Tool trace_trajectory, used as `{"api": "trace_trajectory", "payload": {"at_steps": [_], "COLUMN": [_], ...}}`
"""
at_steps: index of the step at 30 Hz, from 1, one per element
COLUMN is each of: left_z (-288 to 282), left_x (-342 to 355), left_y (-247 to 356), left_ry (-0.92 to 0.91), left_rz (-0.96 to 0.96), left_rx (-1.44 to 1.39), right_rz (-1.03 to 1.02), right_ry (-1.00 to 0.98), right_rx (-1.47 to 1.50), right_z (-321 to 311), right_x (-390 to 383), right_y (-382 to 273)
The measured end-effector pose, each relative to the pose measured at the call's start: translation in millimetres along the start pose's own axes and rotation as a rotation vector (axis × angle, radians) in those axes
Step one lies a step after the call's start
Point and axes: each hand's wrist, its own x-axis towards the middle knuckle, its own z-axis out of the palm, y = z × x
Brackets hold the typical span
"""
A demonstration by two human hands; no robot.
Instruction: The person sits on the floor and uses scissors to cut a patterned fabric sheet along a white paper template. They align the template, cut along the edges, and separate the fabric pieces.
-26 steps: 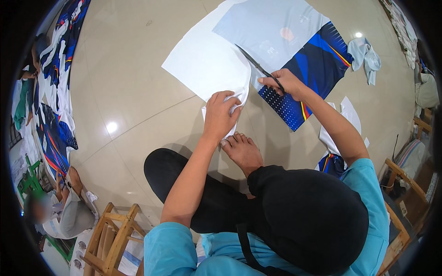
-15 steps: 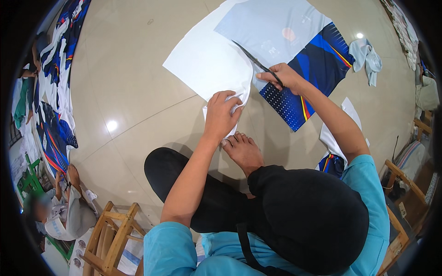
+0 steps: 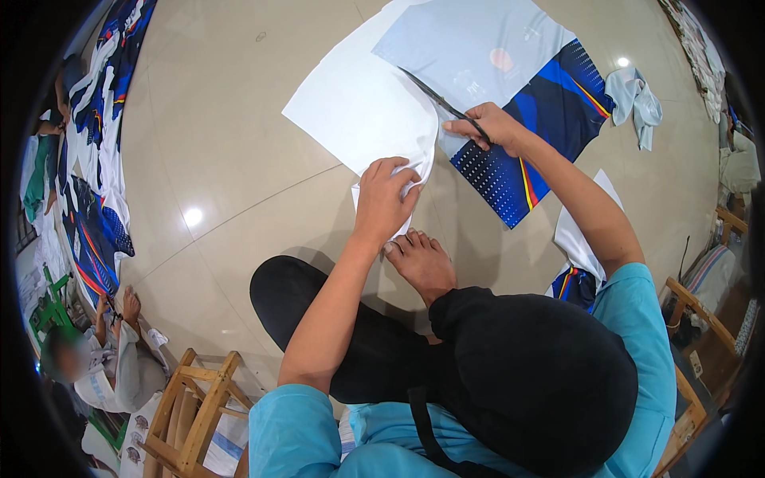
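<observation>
A large piece of white fabric [image 3: 343, 95] lies spread on the tiled floor in front of me. My left hand [image 3: 386, 195] grips its bunched near edge, just beyond my bare foot [image 3: 422, 263]. In my right hand [image 3: 494, 131] is a pair of dark scissors [image 3: 438, 99], the fingers in the handles and the blades lying along the cloth edge. Beside the white part, the cloth continues in pale grey-blue [image 3: 478, 48] and in a blue patterned section [image 3: 542, 111] with red and yellow stripes. The blade tips rest where white meets pale cloth.
White and blue fabric scraps [image 3: 578, 239] lie near my right elbow, and a pale scrap [image 3: 635, 103] is farther right. A wooden stool [image 3: 191, 414] stands at the lower left. Another person [image 3: 119, 366] sits by a long pile of printed fabric [image 3: 96, 215].
My right hand and the scissors have shifted only very slightly. My left hand keeps its place on the fabric. The person at the left has moved their head a little.
</observation>
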Motion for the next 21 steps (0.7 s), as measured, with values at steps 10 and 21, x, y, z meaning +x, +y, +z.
{"api": "trace_trajectory", "payload": {"at_steps": [10, 21], "left_z": [1, 1], "left_x": [0, 0], "left_y": [3, 3], "left_ry": [-0.009, -0.007], "left_rz": [-0.004, -0.003], "left_rx": [-0.005, -0.004], "right_rz": [-0.017, -0.044], "right_ry": [0.002, -0.034], "right_rx": [-0.030, -0.090], "right_z": [-6, -10], "right_x": [16, 15], "right_y": [-5, -11]}}
